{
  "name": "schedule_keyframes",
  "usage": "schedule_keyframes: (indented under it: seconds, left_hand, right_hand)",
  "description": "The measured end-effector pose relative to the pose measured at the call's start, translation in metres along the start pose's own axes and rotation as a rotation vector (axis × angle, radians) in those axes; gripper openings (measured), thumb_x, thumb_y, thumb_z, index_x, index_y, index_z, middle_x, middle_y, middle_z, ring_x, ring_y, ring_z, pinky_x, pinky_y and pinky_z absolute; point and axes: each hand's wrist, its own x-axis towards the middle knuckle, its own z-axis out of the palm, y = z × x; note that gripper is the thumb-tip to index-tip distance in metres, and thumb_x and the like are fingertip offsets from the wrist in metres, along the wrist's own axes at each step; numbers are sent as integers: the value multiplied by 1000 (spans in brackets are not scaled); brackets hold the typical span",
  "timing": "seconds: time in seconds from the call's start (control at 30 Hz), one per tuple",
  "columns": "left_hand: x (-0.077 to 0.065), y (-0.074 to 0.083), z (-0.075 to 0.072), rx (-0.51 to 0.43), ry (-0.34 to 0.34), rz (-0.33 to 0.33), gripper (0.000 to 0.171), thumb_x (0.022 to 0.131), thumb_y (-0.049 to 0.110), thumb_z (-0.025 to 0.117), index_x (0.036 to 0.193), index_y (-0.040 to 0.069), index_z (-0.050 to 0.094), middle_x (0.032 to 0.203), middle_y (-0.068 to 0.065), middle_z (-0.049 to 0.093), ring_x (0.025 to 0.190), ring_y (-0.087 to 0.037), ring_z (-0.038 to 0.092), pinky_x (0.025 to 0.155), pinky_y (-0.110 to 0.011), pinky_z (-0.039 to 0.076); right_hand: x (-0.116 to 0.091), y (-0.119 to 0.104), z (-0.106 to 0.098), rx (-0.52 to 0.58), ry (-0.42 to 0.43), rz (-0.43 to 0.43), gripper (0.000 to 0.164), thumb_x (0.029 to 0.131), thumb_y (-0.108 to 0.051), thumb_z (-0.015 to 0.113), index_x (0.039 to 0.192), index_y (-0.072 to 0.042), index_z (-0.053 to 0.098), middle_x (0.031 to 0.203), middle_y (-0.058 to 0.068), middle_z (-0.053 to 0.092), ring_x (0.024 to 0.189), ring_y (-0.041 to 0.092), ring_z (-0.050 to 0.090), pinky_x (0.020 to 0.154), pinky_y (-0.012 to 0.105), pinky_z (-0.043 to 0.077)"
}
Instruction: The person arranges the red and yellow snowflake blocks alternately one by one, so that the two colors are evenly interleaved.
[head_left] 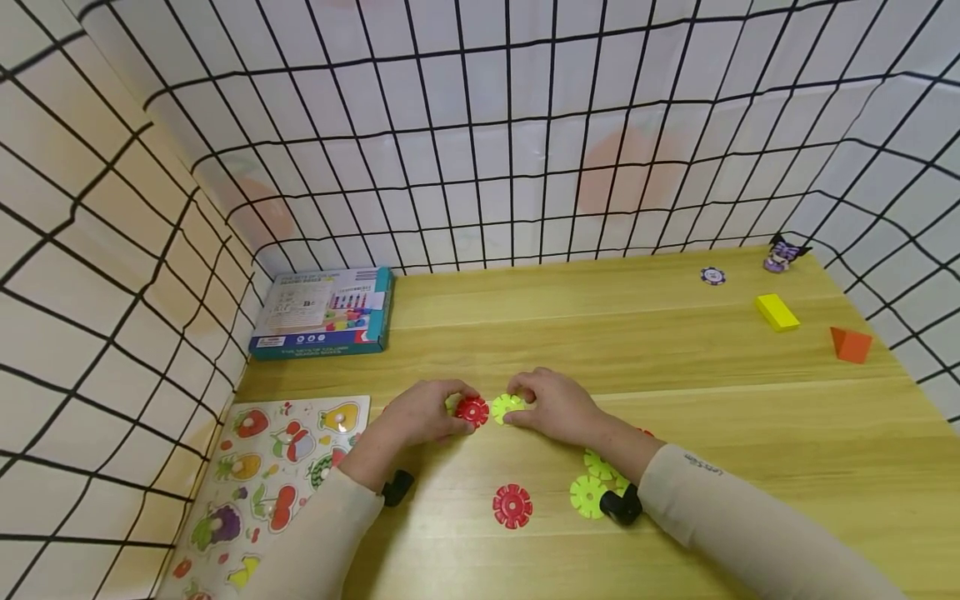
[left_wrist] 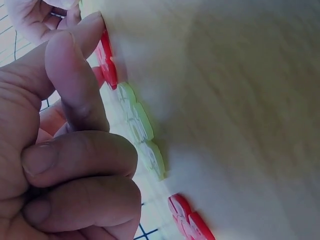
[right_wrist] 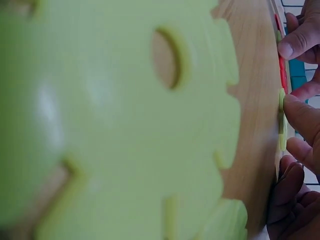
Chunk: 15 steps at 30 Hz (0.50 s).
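Note:
A red notched interlocking disc (head_left: 472, 412) lies flat on the table, its edge between the thumb and forefinger of my left hand (head_left: 423, 412). My right hand (head_left: 558, 406) pinches a yellow-green disc (head_left: 507, 407) just to the right of the red one. In the left wrist view, another yellow-green disc (left_wrist: 136, 115) and a further red disc (left_wrist: 190, 220) continue the row beyond the left fingers. One loose red disc (head_left: 512, 506) lies nearer to me. Several yellow-green discs (head_left: 587, 497) sit below the right forearm, partly covered by it; one fills the right wrist view.
A fruit picture board (head_left: 251, 492) lies at the left, partly under the left sleeve. Behind it is a boxed set (head_left: 322, 312). Toward the far right are a poker chip (head_left: 713, 276), small figurine (head_left: 782, 252), yellow block (head_left: 777, 312) and orange wedge (head_left: 851, 345). Black wire grids (head_left: 510, 125) enclose the table.

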Motion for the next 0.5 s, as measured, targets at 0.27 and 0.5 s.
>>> schedule_keyframes:
  seconds: [0.27,0.5]
  left_hand:
    - [1,0,0,17,-2,13,45,76,39,75,117,32,59,86,9,58,76,-14,53,71,-35,42]
    - [1,0,0,13,-10,7,47,76,39,75,119,32,58,90,8,58,78,-14,53,74,-35,42]
  right_hand:
    - [0,2,-2,108,-7,22,34,76,-42,74,103,-24,63,75,-7,52,66,11,48,60,29,41]
    - [-10,14,-18,327,-19,78,36,83,-43,66,112,-22,61,83,-4,59,72,15,54,63,32,46]
